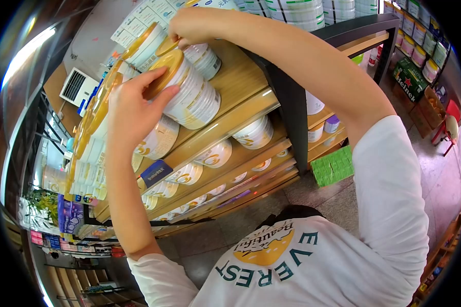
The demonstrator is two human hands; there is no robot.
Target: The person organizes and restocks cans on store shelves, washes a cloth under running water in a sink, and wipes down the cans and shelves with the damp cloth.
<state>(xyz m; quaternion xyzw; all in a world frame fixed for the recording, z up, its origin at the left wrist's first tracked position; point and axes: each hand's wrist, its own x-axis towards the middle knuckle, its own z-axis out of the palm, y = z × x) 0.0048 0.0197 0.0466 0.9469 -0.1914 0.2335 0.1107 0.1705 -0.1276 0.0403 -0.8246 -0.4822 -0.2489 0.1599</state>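
My left hand (138,105) grips the gold lid edge of a white milk powder can (192,97), its thumb and fingers on either side of the rim. The can leans on the wooden shelf (241,77). Just behind it stands another milk powder can (205,60) with a gold lid. Over that second can's lid, my right hand (192,25) has its fingers curled down. The fingertips are partly hidden, so what they hold cannot be made out. A larger gold-lidded can (144,46) stands close behind both hands.
A row of gold-lidded cans (89,138) runs along the left. Lower shelves hold more cans (253,133). A dark shelf post (287,107) rises beside my right arm. On the floor sit a green package (333,166) and a green Heineken box (410,77).
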